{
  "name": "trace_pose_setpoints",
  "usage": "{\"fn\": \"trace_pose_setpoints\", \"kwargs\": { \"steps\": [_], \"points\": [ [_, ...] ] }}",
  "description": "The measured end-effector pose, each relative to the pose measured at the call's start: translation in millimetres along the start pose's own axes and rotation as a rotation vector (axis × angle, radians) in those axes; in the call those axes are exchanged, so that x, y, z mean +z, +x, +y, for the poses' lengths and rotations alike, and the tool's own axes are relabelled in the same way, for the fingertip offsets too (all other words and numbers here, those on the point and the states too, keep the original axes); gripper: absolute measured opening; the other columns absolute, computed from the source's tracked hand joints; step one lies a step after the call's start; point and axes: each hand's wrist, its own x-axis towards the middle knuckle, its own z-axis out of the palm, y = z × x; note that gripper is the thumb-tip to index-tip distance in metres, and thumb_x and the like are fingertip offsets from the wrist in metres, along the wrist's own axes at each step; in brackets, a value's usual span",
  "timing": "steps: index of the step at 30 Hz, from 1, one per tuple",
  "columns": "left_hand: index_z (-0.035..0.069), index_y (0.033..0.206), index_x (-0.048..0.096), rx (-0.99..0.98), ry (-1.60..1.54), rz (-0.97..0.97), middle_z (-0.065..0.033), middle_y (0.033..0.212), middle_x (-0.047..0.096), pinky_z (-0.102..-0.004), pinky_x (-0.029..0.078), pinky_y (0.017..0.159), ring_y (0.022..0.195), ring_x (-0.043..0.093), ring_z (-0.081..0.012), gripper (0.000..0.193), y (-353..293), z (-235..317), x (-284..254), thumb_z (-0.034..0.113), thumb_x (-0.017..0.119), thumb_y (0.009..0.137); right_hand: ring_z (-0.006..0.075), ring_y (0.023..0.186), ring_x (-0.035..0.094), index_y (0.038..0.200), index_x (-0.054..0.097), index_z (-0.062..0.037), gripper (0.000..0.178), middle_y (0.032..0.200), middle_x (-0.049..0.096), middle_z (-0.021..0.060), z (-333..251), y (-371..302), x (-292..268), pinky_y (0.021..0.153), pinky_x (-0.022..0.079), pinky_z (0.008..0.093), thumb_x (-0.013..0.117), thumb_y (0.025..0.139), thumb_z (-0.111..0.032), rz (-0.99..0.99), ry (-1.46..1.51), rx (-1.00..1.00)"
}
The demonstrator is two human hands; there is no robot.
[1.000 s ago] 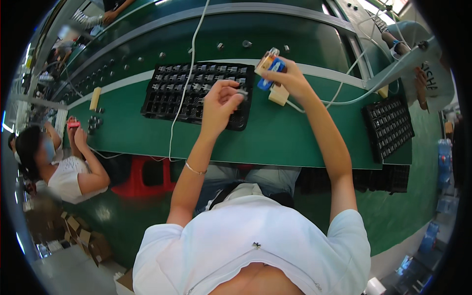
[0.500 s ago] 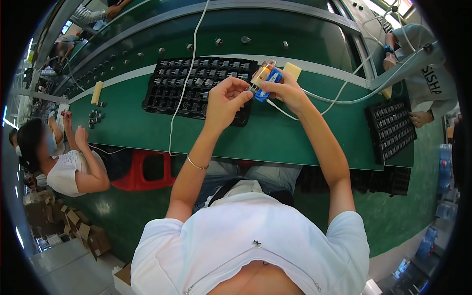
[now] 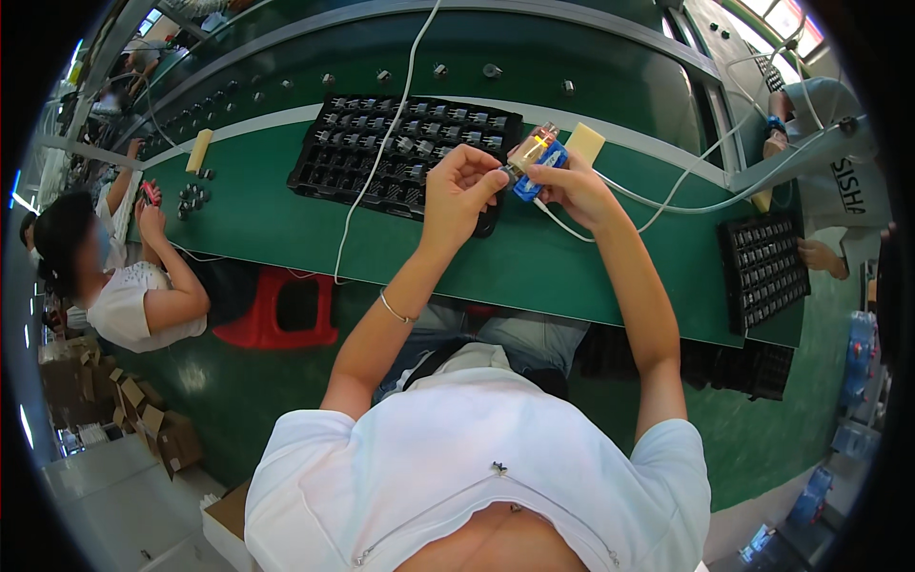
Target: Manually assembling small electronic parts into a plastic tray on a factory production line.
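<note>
My right hand (image 3: 586,194) is closed around a small handheld device (image 3: 540,153) with a blue body and a clear, orange-lit part; a thin white cable (image 3: 560,223) trails from it. Between the fingertips of my left hand (image 3: 456,198) is a small grey metal part (image 3: 512,174), held against the device's left side. Fingers cover much of that part. Just beyond my left hand lies a black compartment tray (image 3: 329,181), with rows of small metal-pronged parts in its far half. A pale yellow block (image 3: 588,143) rests on the green table behind the device.
A white cable (image 3: 387,143) hangs across the tray. Small parts (image 3: 440,71) stand in a line along the far strip. Another black tray (image 3: 762,262) is at the right, beside a person's hand (image 3: 820,255). At left, a co-worker (image 3: 143,272) sits near a red stool (image 3: 276,310).
The view has shifted slightly, so the table things appear a little further right. My left fingers have closed in around the small metal part; the device stays in my right hand.
</note>
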Motion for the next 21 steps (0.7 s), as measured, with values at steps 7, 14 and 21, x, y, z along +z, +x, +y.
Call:
{"fn": "trace_pose_setpoints", "kwargs": {
  "steps": [7,14,21],
  "points": [
    [0.003,0.097,0.064,0.201,0.096,0.016,-0.0004,0.082,0.066,-0.0206,0.048,0.062,0.069,0.059,-0.0053,0.021,4,-17,0,0.013,0.078,0.085,0.0054,0.074,0.06,0.128,0.056,-0.0043,0.049,0.103,0.068,0.0021,5,-3,0,0.059,0.047,0.0175,0.076,0.085,-0.017,0.01,0.036,0.003],
    [0.004,0.09,0.065,0.106,0.385,-0.021,0.0001,0.077,0.063,-0.0228,0.046,0.063,0.069,0.057,-0.0056,0.025,0,-9,-24,0.018,0.082,0.081,0.0084,0.085,0.065,0.125,0.06,-0.003,0.048,0.106,0.069,0.0037,-8,-19,-1,0.064,0.049,0.0189,0.076,0.084,-0.021,0.097,-0.161,-0.162],
    [0.003,0.081,0.062,0.265,1.403,0.347,-0.0134,0.079,0.065,-0.044,0.05,0.069,0.076,0.066,-0.033,0.041,18,-4,-121,0.041,0.078,0.079,0.0154,0.076,0.068,0.125,0.061,0.0064,0.056,0.093,0.071,0.0093,-1,-31,-30,0.075,0.054,0.0292,0.078,0.083,-0.025,0.691,-0.943,-0.407]
  ]
}}
